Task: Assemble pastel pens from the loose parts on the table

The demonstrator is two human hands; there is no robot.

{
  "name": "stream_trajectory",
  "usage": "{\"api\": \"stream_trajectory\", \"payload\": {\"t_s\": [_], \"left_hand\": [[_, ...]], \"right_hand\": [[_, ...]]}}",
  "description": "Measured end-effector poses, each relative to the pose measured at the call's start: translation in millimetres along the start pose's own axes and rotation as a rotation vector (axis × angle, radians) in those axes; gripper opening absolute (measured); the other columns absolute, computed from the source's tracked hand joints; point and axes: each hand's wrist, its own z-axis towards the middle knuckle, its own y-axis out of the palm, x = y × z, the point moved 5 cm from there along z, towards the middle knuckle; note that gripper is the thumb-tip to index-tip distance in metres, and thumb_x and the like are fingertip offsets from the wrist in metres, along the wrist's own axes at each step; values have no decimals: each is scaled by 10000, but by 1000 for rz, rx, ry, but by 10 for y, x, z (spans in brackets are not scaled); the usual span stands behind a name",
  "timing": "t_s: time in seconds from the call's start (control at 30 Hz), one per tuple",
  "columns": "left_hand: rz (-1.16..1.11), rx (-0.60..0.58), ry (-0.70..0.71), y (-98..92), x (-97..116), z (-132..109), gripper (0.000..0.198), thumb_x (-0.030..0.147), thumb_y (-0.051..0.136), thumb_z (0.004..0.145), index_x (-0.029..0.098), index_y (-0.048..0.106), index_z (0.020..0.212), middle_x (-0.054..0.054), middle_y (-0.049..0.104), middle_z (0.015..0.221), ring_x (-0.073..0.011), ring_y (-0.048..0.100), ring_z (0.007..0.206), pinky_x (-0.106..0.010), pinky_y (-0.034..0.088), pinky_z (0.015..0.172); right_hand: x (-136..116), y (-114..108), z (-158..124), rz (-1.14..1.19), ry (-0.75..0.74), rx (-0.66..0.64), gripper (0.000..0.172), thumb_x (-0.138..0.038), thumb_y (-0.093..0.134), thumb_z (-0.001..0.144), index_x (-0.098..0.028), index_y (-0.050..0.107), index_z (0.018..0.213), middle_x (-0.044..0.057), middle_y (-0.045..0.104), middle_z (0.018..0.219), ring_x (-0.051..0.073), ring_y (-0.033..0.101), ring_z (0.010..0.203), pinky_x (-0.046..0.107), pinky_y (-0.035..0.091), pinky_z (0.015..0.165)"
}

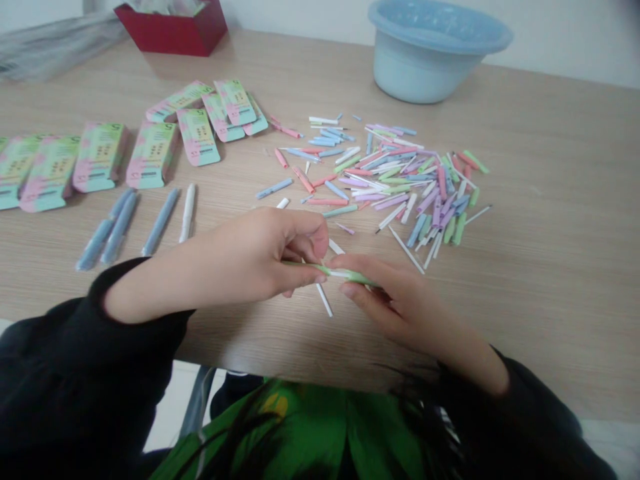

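Note:
My left hand (260,257) and my right hand (395,297) meet over the near part of the wooden table (550,280). Between them they pinch a slim green pen (345,273), each hand closed on one end. A thin white refill (324,299) lies on the table just under the hands. Beyond them spreads a loose pile of pastel pen parts (400,180) in pink, blue, green, purple and white.
Several finished pens (120,227), blue and one white, lie in a row at the left. Small printed boxes (150,153) and flat cards (220,117) sit behind them. A pale blue basin (430,50) stands at the back, a red box (175,27) at the far left.

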Motion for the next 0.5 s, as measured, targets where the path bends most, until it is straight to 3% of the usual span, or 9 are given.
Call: {"api": "stream_trajectory", "payload": {"t_s": [0.17, 0.33, 0.43, 0.5], "left_hand": [[116, -31, 67, 51, 29, 26, 195, 236, 654, 884, 240, 487, 784, 78, 598, 539, -111, 561, 461, -222, 378, 449], [325, 8, 112, 87, 63, 80, 207, 204, 663, 871, 241, 475, 792, 82, 562, 543, -135, 553, 527, -250, 350, 520], [381, 91, 122, 12, 155, 78, 171, 245, 706, 853, 234, 538, 826, 58, 607, 612, -159, 597, 610, -265, 382, 572], [322, 221, 152, -100, 246, 29, 180, 310, 736, 856, 223, 589, 912, 22, 676, 764, -174, 649, 724, -273, 442, 637]], "right_hand": [[95, 83, 65, 116, 91, 35, 161, -307, 576, 1010, -211, 689, 1072, 43, 773, 975, 198, 697, 897, 317, 500, 794], [120, 133, 93, 217, 98, 50, 117, -257, 590, 987, -205, 693, 1001, 22, 748, 885, 189, 682, 889, 301, 500, 749], [117, 105, 79, 249, 100, 140, 105, -277, 617, 980, -214, 698, 959, 2, 712, 829, 152, 636, 768, 278, 473, 671], [152, 68, 67, 339, 141, 235, 116, -310, 633, 977, -217, 693, 946, -14, 656, 760, 132, 585, 691, 270, 446, 618]]}}
